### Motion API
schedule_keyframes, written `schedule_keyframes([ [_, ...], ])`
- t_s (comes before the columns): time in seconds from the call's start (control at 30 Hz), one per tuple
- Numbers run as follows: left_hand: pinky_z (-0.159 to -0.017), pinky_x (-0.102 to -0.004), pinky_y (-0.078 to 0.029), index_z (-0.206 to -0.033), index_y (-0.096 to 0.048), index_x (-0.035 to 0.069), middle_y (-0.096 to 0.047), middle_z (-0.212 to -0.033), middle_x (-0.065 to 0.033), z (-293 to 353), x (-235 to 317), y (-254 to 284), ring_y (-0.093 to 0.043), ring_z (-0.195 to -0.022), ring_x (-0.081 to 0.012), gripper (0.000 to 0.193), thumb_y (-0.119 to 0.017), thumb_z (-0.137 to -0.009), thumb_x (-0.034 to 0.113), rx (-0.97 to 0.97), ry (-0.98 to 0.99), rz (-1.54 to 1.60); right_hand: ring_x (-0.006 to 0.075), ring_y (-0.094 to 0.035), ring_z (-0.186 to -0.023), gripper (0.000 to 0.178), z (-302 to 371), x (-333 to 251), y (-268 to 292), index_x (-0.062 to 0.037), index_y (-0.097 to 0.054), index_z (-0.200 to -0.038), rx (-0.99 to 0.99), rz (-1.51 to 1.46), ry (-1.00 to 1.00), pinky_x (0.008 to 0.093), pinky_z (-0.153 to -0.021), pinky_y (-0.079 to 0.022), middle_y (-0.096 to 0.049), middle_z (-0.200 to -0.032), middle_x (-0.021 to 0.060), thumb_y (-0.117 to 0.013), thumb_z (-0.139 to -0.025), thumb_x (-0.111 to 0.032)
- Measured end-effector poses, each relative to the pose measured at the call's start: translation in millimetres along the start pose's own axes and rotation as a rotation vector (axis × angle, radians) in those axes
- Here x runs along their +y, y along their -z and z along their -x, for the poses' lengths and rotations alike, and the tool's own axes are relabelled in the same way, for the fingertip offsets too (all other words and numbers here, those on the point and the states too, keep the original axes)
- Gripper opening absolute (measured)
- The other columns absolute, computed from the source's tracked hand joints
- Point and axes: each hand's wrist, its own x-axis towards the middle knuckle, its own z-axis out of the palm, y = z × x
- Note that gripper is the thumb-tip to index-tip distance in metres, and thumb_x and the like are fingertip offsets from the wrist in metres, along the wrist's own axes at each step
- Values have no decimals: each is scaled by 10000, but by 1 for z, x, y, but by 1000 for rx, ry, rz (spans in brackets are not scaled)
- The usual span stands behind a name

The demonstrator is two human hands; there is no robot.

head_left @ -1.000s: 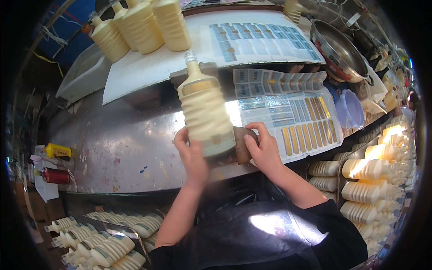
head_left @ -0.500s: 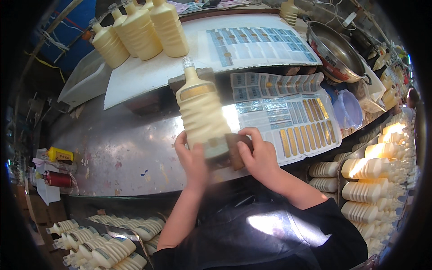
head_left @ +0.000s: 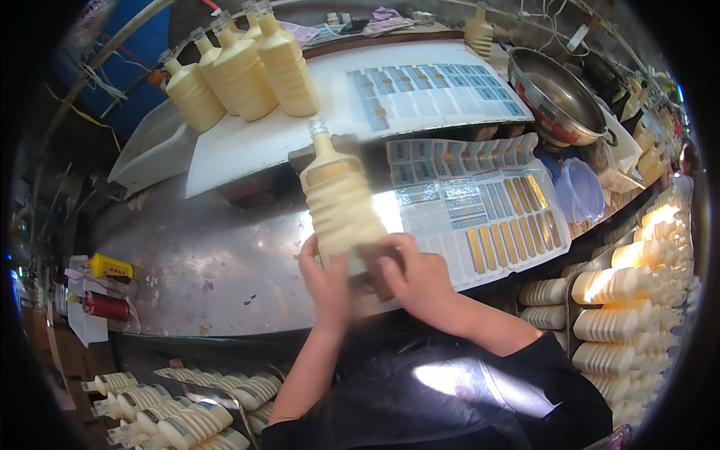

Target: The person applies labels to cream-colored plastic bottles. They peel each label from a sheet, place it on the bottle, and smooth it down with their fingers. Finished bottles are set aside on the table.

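Observation:
A cream-coloured ribbed bottle [head_left: 337,206] leans back on the bench, its capped neck pointing away from me against a dark support [head_left: 301,159]. Across its shoulder runs a gold label band [head_left: 334,171]. My left hand [head_left: 328,289] grips the lower left side of the bottle, thumb on the front and fingers at the edge. With fingers closed, my right hand [head_left: 420,281] presses a flat dark brown piece [head_left: 376,277] against the lower front of the bottle. Motion blurs that piece and the bottle's base, and the piece partly hides the label there.
Sheets of blue and gold labels [head_left: 480,202] lie right of the bottle. More labels [head_left: 435,82] are on the raised white board [head_left: 247,154]. Several bottles [head_left: 244,79] stand at its left; others lie stacked at lower left [head_left: 184,424] and right [head_left: 607,319]. A purple bucket [head_left: 579,191] stands far right.
The brown piece and my right hand have moved left over the bottle's lower front. My left hand still holds the bottle. The whole view has shifted, so the scene sits slightly lower.

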Motion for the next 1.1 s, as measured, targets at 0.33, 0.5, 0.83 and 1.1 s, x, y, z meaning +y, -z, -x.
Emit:
schedule_keyframes([
  [0.33, -1170, -373, -301, -1486, -348, -7, -426, -1462, -157, 3, -18, 13, -407, -1369, -240, 489, -417, -1092, 274, -89, -4, 373, 420, -667, -681, 280, -20, 29, 21, -108, -557, -1232, 93, -202, -227, 502, -626, -492, -662, -710, 194, -571, -977, -222],
  [0.5, -1161, -375, -306, -1462, -366, -7, -443, -1438, -145, 0, 26, 1, -421, -1342, -230, 483, -487, -1067, 242, -51, 178, 228, 427, -677, -759, 266, -86, -13, 23, -85, -563, -1196, 154, -121, -21, 527, -706, -501, -687, -770, 203, -579, -971, -227],
  [0.83, -1155, -400, -341, -1443, -405, -64, -459, -1457, -188, -3, -21, 19, -462, -1333, -280, 513, -536, -1043, 230, -133, 16, 104, 149, -639, -732, 233, -125, 57, -9, -47, -635, -1159, 141, -199, -129, 323, -661, -488, -689, -831, 86, -624, -982, -199],
  [1.1, -1069, -438, -409, -1348, -583, -18, -576, -1319, -178, -12, -24, 29, -548, -1207, -361, 725, -841, -812, 397, -132, -374, -331, 258, -729, -869, 275, -121, 12, 2, -81, -692, -1188, 260, 4, 214, 359, -734, -558, -752, -1061, 109, -672, -918, -32],
])
